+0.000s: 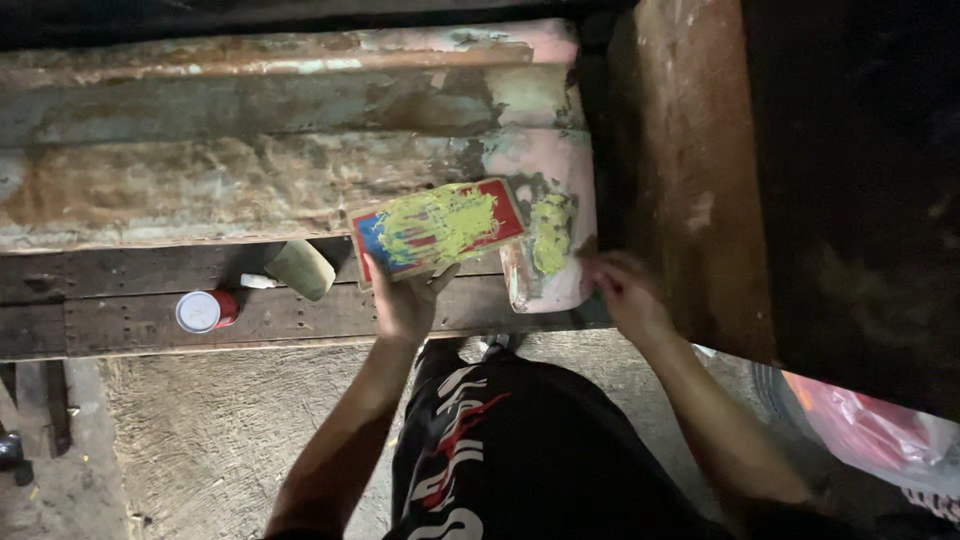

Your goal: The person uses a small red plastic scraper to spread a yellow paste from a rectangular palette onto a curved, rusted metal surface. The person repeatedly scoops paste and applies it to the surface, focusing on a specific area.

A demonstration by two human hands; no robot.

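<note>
My left hand [405, 300] holds up a flat red and blue card [437, 228] smeared with yellow-green putty. It sits just in front of a worn pink and rust-coloured metal panel [300, 150]. A patch of the same yellow-green putty [550, 232] lies on the panel's lower right corner. My right hand [622, 290] rests against that corner's lower edge; whether it holds anything I cannot see. I wear black shorts with red and white flame marks [470, 440].
A red can with a white lid [205, 311] lies on a dark wooden plank [130, 320], beside a pale green pad [300, 268]. A rusty upright panel [690, 170] stands at right. Bare concrete floor [220, 430] below; red plastic bag [870, 430] lower right.
</note>
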